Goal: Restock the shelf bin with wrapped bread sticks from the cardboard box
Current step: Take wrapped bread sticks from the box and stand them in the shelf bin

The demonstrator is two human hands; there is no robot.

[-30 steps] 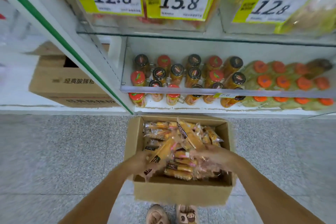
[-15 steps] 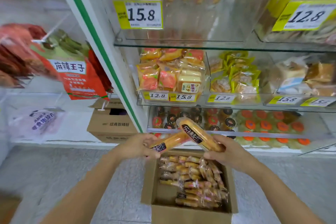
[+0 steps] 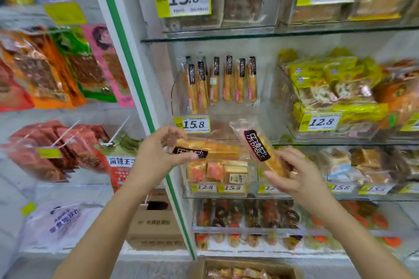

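Now two wrapped sticks are raised before the bin (image 3: 217, 106): the left stick (image 3: 210, 149) lies level in the left hand (image 3: 156, 154), grip closed on its end; the right stick (image 3: 265, 154) tilts in the right hand (image 3: 294, 176), fingers curled around it. Six sticks (image 3: 223, 81) stand upright in the bin. Below, the box (image 3: 240, 268) holds more.

1. One wrapped bread stick (image 3: 210, 148), golden with a black label, lies level, pinched at its left end.
2. A second stick (image 3: 264, 150) tilts, its upper end to the left.
3. The clear shelf bin (image 3: 181, 106) holds six sticks upright.
4. The cardboard box (image 3: 244, 268) sits open below.
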